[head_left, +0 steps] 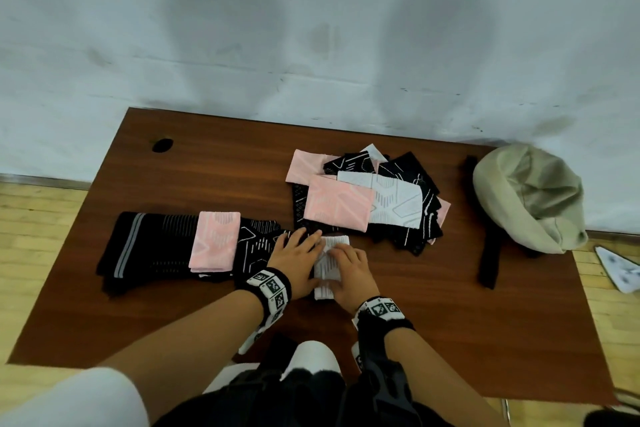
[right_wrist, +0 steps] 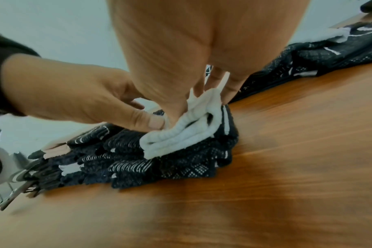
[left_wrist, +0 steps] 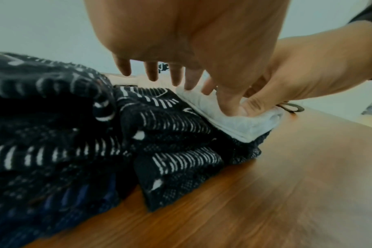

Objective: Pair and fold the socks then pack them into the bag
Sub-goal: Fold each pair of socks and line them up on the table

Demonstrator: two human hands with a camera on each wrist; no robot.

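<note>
A folded white sock pair (head_left: 326,269) lies on the right end of long black patterned socks (head_left: 156,246) spread on the table. My right hand (head_left: 349,263) pinches the white bundle (right_wrist: 181,139), thumb on its left side and fingers behind it. Just to its left, my left hand (head_left: 294,255) lies with straight, spread fingers on the black socks, its thumb touching the white sock (left_wrist: 244,124). A folded pink pair (head_left: 214,241) rests on the black socks. A loose pile of pink, white and black socks (head_left: 367,198) lies beyond my hands. The beige bag (head_left: 530,198) sits open at the table's right end.
The brown wooden table (head_left: 433,322) has a cable hole (head_left: 162,145) at its far left. The bag's black strap (head_left: 488,253) trails toward the front edge. A white patterned item (head_left: 620,270) lies on the floor at right. A wall runs behind the table.
</note>
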